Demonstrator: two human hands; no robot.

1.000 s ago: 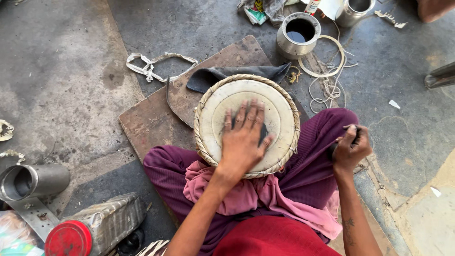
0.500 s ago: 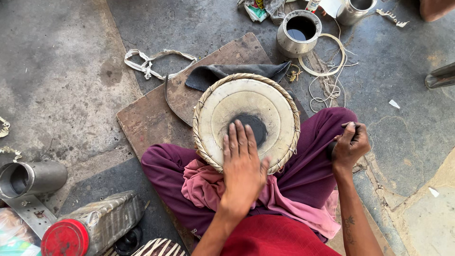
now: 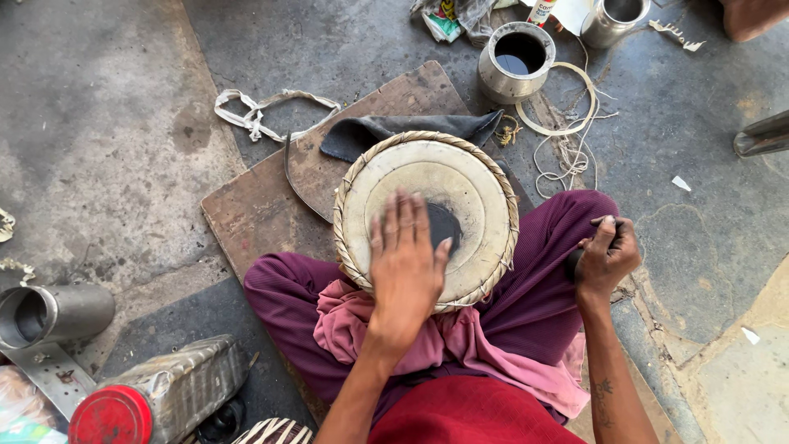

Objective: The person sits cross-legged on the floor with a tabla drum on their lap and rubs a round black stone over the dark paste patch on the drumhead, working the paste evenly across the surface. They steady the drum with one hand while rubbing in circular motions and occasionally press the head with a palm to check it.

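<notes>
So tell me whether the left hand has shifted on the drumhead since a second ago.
Yes. The left hand has slid back toward the person's body, off the drumhead's black centre patch, which is now partly uncovered.

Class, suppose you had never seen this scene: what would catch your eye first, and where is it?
First comes the round drum head with its dark centre patch and braided rim, resting in the seated person's lap at the middle. The left hand lies flat on it, blurred, while the right hand grips a small dark object by the right knee. At the bottom left lies a crumpled metal can with a red cap, and a steel pot stands at the top.
</notes>
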